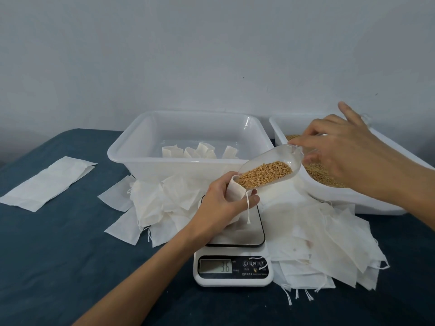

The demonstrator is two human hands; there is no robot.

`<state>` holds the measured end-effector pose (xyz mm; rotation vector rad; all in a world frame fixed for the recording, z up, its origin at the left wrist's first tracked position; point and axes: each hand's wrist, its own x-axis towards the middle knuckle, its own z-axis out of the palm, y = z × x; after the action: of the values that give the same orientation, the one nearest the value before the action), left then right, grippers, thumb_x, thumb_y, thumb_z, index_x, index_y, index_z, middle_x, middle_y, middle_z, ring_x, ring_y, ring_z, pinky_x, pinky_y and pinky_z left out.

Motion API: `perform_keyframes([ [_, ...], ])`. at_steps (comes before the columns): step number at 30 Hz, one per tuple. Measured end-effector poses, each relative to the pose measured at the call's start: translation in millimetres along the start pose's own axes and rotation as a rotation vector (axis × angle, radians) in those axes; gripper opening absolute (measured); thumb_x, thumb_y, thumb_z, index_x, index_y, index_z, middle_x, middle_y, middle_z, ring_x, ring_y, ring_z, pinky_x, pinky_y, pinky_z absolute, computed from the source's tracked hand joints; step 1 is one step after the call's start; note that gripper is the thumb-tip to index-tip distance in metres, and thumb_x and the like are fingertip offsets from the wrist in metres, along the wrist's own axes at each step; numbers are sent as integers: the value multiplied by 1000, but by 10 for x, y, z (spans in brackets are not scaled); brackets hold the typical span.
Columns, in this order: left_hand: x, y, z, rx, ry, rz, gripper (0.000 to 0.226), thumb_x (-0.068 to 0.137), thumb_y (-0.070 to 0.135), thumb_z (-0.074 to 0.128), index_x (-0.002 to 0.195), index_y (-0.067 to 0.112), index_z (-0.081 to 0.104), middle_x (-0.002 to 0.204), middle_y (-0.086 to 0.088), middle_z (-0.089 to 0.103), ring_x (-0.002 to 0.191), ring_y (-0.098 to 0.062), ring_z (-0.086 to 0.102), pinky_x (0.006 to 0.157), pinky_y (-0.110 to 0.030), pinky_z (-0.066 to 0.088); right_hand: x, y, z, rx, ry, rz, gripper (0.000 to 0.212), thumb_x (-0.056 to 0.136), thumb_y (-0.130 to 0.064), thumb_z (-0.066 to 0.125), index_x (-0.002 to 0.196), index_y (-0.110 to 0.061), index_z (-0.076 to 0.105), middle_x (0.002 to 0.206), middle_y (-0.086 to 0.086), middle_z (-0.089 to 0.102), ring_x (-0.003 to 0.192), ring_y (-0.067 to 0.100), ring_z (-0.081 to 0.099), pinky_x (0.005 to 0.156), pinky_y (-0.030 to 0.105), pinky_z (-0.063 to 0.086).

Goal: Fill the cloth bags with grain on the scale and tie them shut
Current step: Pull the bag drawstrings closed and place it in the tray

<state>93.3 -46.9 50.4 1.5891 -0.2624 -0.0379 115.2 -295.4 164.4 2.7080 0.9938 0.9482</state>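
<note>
While your left hand [223,198] grips the cloth bag [235,191] over the scale [235,255], your right hand [341,151] pinches the scoop [270,165] of grain [266,174]. You're filling; tip gently next.

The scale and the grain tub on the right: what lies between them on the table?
In the head view, loose empty cloth bags are heaped between the scale and the grain tub, some with drawstrings trailing.

1. The light is soft, even and moderately bright, with a cool grey cast on the wall [211,48].
2. Shadows are faint and diffuse: one under the left hand [223,198] on the scale [235,276], another beneath the empty tub [188,161].
3. Slight glare shows on the clear scoop [270,168].
4. Wide-angle bending curves the tabletop [58,267] edges.
5. The right hand [348,151] looks slightly soft.
</note>
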Motion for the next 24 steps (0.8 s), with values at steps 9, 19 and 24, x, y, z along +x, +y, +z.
perform_keyframes([
  [9, 0, 11, 7, -8, -8, 0, 34, 84, 25, 81, 115, 19, 70, 114, -14, 74, 116, -38, 67, 107, -63, 48, -19, -7, 2, 3, -29, 14, 38, 74, -4, 85, 111, -10, 76, 91, 9, 67, 87, 39, 65, 111, 69, 23],
  [19, 5, 11, 4, -16, 3, -14, 40, 81, 26, 81, 118, 19, 68, 113, -12, 75, 115, -37, 68, 107, -59, 50, 9, -38, -6, -21, -6, 3, 38, 72, 1, 86, 108, -7, 77, 88, 13, 67, 85, 40, 66, 109, 71, 25],
  [24, -9, 19, 1, -19, 2, -21, 35, 86, 17, 82, 118, 14, 68, 114, -17, 74, 110, -37, 69, 106, -56, 50, 1, -44, 0, -10, -22, 7, 39, 73, 1, 85, 110, -7, 76, 89, 12, 67, 86, 41, 65, 109, 72, 25],
])
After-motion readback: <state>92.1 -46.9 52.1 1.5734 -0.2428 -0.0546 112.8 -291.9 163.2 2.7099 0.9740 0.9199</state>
